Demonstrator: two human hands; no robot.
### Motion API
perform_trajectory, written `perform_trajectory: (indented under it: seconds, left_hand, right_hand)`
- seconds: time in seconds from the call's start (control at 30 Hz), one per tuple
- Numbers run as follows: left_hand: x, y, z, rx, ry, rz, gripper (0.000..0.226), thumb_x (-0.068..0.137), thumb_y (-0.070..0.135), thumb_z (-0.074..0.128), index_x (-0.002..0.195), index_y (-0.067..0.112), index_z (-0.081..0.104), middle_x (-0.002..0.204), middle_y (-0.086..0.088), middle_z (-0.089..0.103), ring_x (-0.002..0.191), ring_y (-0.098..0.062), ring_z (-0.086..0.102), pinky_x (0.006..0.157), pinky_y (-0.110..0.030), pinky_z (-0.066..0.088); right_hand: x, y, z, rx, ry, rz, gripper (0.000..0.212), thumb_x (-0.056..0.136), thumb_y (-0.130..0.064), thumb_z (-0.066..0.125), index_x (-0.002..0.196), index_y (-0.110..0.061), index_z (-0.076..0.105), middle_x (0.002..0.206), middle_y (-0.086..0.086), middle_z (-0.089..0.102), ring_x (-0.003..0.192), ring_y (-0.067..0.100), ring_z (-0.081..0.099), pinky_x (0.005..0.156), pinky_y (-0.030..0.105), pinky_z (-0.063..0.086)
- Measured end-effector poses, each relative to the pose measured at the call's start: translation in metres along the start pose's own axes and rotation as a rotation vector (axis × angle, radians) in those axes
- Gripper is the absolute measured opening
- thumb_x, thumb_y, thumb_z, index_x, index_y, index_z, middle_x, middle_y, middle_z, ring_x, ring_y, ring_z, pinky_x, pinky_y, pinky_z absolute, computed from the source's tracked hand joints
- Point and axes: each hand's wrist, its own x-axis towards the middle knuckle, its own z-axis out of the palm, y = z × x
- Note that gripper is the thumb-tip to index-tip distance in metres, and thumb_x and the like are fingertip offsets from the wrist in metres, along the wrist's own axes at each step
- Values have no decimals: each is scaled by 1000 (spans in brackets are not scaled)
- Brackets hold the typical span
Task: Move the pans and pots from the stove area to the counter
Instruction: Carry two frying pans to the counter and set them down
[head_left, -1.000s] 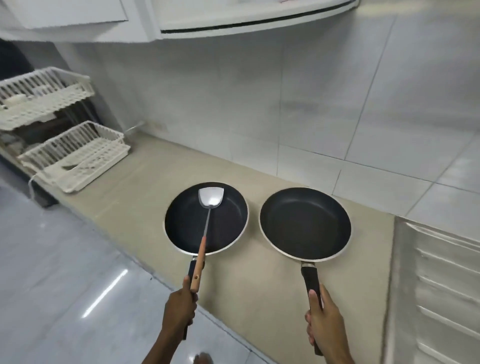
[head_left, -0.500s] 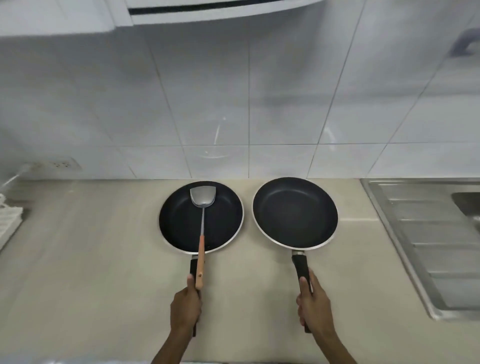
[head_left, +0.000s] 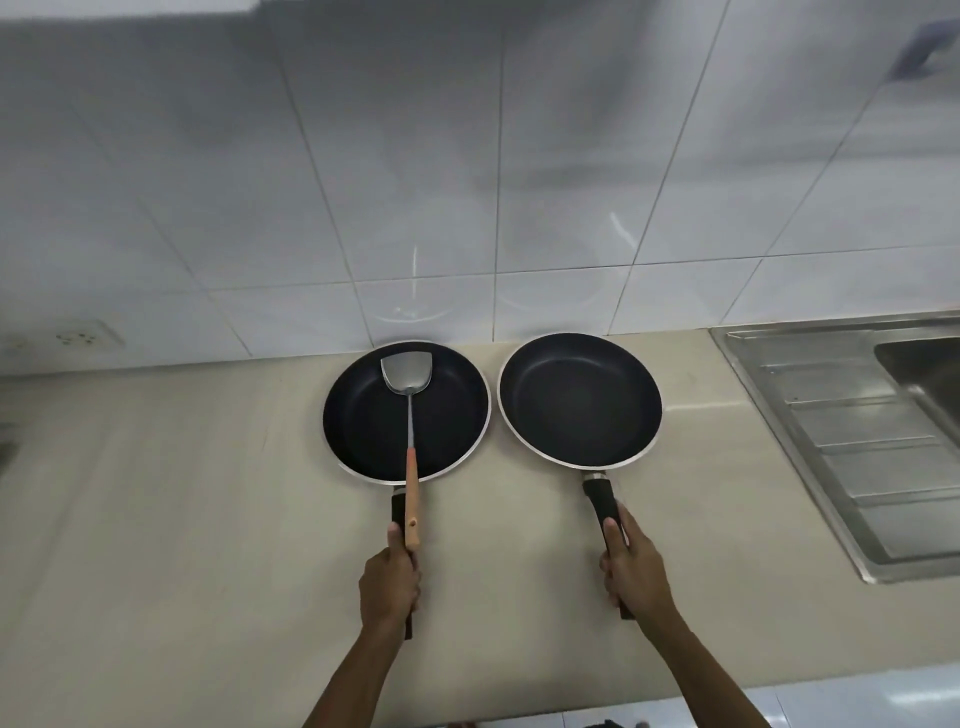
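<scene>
On the counter (head_left: 171, 519) at mid-frame the two pans sit side by side, right pan (head_left: 580, 400) and left pan (head_left: 407, 411); lower them flat; the right hand (head_left: 635, 569) grips its handle; the left hand (head_left: 389, 584) clamps handle and spatula (head_left: 410, 431) together, so release gently.

White glossy wall tiles (head_left: 467, 182) with thin grey grout, straight ahead beyond the fingertips. Beige stone counter (head_left: 182, 519) underneath, spreading wide to both sides. Wall socket (head_left: 78, 338) far out past the left hand's fingers (head_left: 396, 535); ribbed steel drainboard (head_left: 857, 441) out past the right hand's fingers (head_left: 613, 535). Pale floor tiles (head_left: 857, 701) behind the wrists.
</scene>
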Motion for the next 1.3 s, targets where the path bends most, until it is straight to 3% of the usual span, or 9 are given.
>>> perform_trajectory:
  seconds: [0.43,0.73,1.1,1.3]
  left_hand:
    - [11,15,-7,8,-98,16,69,105,54,27,61,9,54,49,-5,52,41,-19,45,47,-28,38]
    - [11,26,0,2,-117,36,71,106,53,25,60,7,53,52,-9,53,45,-24,47,54,-33,41]
    - [15,29,0,12,-145,14,73,105,55,24,62,5,54,53,-11,54,44,-24,47,50,-32,42]
    - [14,32,1,19,-193,2,71,105,55,24,66,4,54,56,-13,54,46,-25,47,56,-36,43]
  right_hand:
    - [24,-15,2,-23,-33,1,42,108,-36,43,150,-29,47,62,8,56,40,15,48,41,27,45]
    - [32,-9,-10,-58,-27,-15,42,107,-40,43,149,-35,48,62,9,56,39,18,46,39,28,45]
    - [37,-10,-10,-152,-69,-31,49,107,-43,41,154,-32,39,66,11,56,44,19,48,38,26,46]
    - [39,-10,-6,-170,-103,-38,51,106,-46,40,155,-32,35,65,11,59,41,17,51,38,28,50]
